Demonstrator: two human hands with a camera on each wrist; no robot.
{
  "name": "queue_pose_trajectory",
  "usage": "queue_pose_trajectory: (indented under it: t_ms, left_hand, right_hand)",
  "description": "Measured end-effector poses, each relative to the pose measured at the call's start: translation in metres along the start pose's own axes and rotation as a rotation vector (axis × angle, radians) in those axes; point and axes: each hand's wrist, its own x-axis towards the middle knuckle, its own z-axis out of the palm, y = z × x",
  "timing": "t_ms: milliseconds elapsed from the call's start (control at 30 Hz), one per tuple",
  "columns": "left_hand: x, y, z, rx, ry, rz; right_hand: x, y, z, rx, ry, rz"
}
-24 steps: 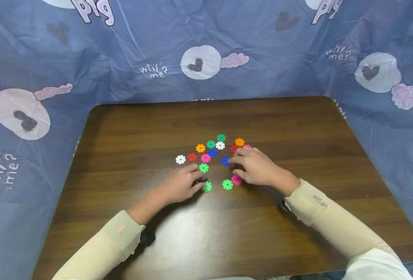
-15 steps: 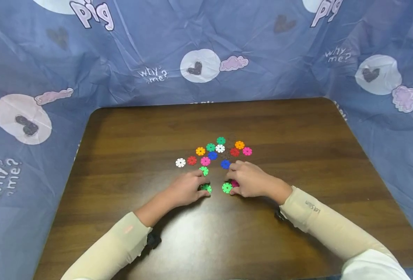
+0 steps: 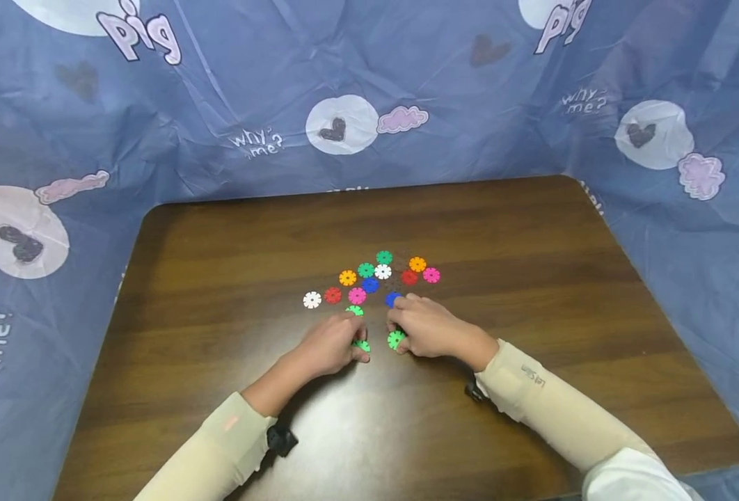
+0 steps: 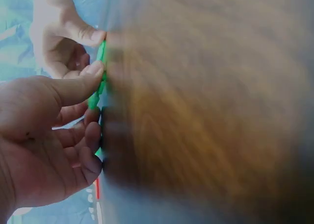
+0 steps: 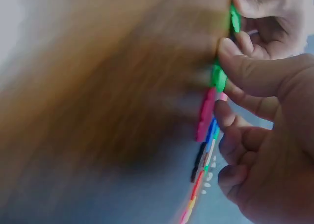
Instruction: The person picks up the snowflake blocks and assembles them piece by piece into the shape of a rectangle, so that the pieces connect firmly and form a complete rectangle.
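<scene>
Between thumb and index finger my left hand pinches a light green notched plastic disc, partly covered by the fingers. Across a short gap, my right hand pinches a second light green disc by its right side. The right wrist view shows this disc at the thumb tip, low at the table surface. A magenta disc lies by the right fingers there; the hand hides it from the head view. Another green disc lies just beyond the left fingers, and a blue disc by the right knuckles.
Farther back on the brown wooden table several discs lie flat, among them a white disc, a red disc, a pink disc and an orange disc. A blue printed cloth hangs behind the table.
My right hand has come left and nearer from among the back discs to the green disc and grips it. The left fingers have drawn together on theirs. The head view has shifted slightly.
</scene>
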Motion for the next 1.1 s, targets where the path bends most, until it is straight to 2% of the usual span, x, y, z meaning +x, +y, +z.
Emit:
queue_pose_trajectory:
  t_ms: [133, 233, 300, 467, 633, 700, 833, 1000, 1100]
  left_hand:
    - [-0.001, -0.003, -0.001, -0.068, 0.019, -0.051]
    - [0.001, -0.006, -0.001, -0.183, 0.042, -0.104]
    - [0.002, -0.007, 0.000, -0.348, 0.039, -0.160]
    - [0.005, -0.006, 0.000, -0.889, 0.045, -0.317]
    - [0.009, -0.002, -0.002, -1.270, 0.155, -0.480]
    - [0.009, 0.001, -0.005, -1.373, 0.206, -0.513]
    - [0.010, 0.003, -0.008, -1.499, 0.261, -0.553]
    - [0.011, 0.005, -0.007, -1.506, 0.268, -0.617]
    - [0.012, 0.006, -0.007, -1.504, 0.260, -0.626]
  right_hand:
    - [0.005, -0.004, 0.002, 0.011, 0.000, 0.038]
    - [0.006, -0.004, 0.002, 0.030, -0.008, 0.037]
    - [0.007, -0.003, 0.003, 0.054, -0.013, 0.033]
    - [0.008, 0.006, 0.003, 0.189, 0.040, 0.030]
    - [0.012, 0.012, 0.001, 0.393, 0.167, -0.043]
    - [0.013, 0.011, 0.001, 0.434, 0.228, -0.060]
    - [0.015, 0.009, 0.001, 0.473, 0.335, -0.048]
    - [0.014, 0.005, 0.001, 0.500, 0.400, 0.021]
    - [0.013, 0.003, 0.000, 0.517, 0.448, 0.071]
